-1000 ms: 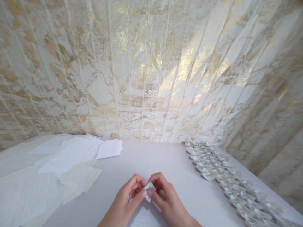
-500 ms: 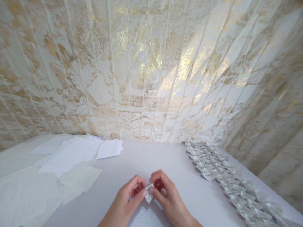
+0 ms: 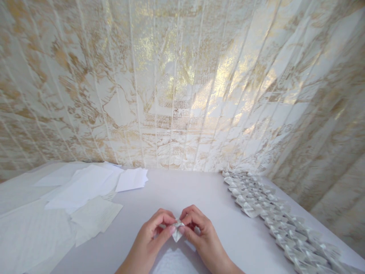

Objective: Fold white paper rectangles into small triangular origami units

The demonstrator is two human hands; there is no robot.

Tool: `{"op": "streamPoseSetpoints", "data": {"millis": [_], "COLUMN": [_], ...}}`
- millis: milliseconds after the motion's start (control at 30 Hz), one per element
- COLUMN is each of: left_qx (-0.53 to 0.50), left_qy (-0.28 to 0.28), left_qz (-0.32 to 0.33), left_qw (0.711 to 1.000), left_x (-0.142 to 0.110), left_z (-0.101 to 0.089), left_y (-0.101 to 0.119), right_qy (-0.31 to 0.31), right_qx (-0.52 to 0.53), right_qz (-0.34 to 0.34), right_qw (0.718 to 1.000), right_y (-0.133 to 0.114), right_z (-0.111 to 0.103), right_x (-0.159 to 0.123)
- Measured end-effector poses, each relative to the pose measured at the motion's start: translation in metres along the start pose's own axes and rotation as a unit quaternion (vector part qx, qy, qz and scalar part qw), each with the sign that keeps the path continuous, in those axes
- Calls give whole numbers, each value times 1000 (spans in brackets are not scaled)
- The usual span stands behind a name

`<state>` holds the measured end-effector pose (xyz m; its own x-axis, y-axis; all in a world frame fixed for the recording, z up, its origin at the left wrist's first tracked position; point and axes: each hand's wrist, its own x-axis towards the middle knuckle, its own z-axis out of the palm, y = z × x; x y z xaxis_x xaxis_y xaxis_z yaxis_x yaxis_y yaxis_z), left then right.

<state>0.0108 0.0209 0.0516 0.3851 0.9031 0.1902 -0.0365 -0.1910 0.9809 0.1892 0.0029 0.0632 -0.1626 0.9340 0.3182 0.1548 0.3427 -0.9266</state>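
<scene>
My left hand and my right hand meet near the front edge of a white table. Together they pinch a small folded piece of white paper between thumbs and fingertips. The fingers of both hands are curled closed around it. The piece is held just above the table, with its lower point hanging down. Much of it is hidden behind my fingers.
Loose white paper sheets lie spread over the left side of the table. A long row of several small folded paper pieces runs along the right edge. A gold and white patterned curtain hangs behind the table.
Both hands have pressed closer around the folded piece, which now shows smaller between the fingers. The hands shifted slightly lower and left.
</scene>
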Motion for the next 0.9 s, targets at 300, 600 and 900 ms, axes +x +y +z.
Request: {"op": "streamPoseSetpoints", "data": {"millis": [300,600,900], "left_qx": [-77,-50,23], "left_qy": [64,111,69], "left_qz": [-82,-59,-17], "left_qw": [992,991,997], "left_x": [3,5,-7], "left_z": [2,-1,4], "left_y": [7,11,12], "right_qy": [50,40,-31], "right_qx": [127,204,114], "right_qz": [65,134,131], "right_qw": [989,969,984], "right_y": [0,0,-3], "right_z": [-3,-1,4], "right_x": [3,0,-3]}}
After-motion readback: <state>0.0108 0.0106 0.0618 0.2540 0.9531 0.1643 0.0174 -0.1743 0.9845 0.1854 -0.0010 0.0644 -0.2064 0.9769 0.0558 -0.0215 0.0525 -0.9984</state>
